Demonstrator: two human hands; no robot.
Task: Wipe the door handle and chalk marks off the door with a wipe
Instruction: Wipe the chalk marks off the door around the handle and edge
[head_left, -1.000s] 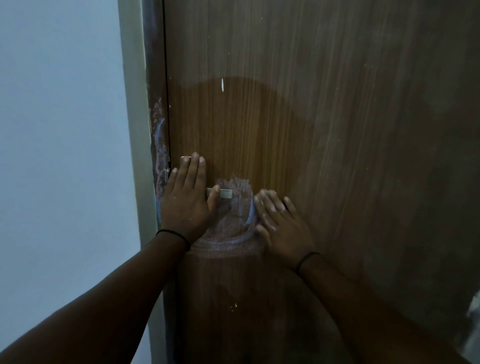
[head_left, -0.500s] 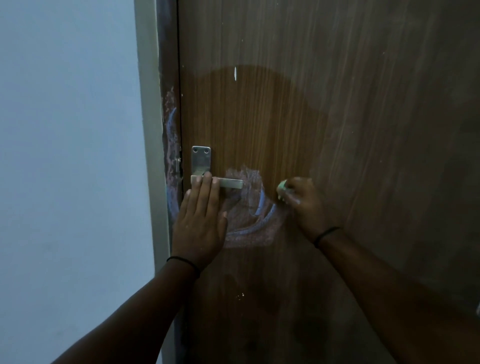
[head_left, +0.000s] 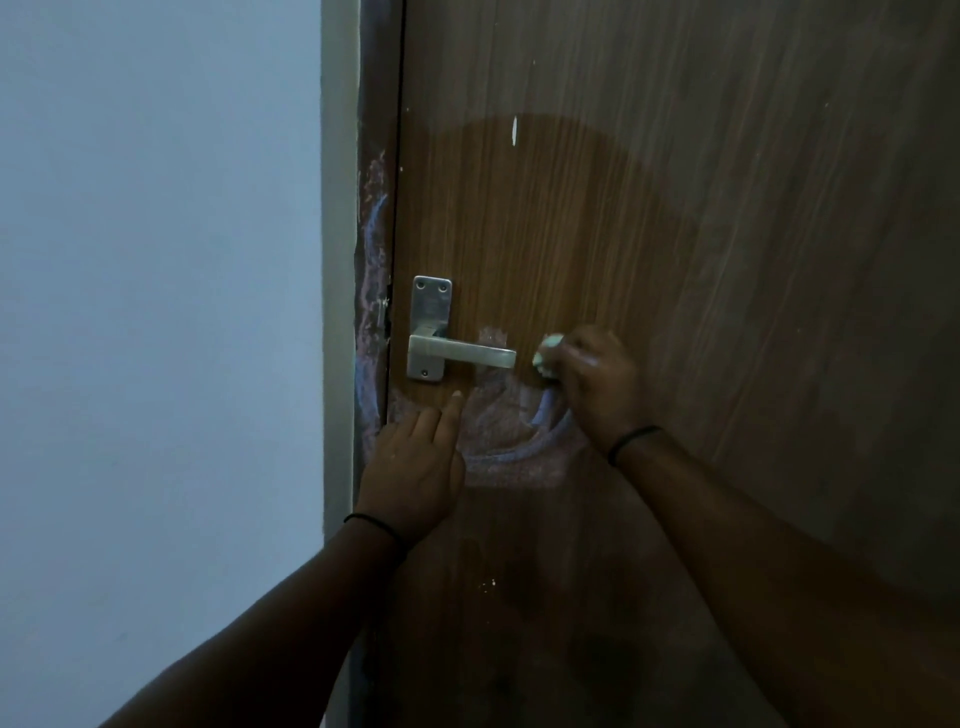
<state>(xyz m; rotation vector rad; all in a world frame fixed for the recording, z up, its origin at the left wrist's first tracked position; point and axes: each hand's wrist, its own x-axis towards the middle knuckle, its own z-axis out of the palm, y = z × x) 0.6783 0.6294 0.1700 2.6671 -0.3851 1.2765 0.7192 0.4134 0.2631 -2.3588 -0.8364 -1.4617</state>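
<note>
Your right hand grips the wipe, a pale wad, soft and light; pinch it firmly and press flat. It sits on the door just off the handle tip, at its 3 o'clock. Chalk arcs blue-pink at 5 o'clock. Your left hand holds nothing, one finger extended.

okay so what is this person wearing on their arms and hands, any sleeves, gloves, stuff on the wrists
No sleeves and no gloves show: both forearms are bare as far as the frame reaches. The left hand has a thin black band around its wrist, and the right hand has a matching thin black band at its wrist. No rings or watch can be made out in the dim light.
</note>
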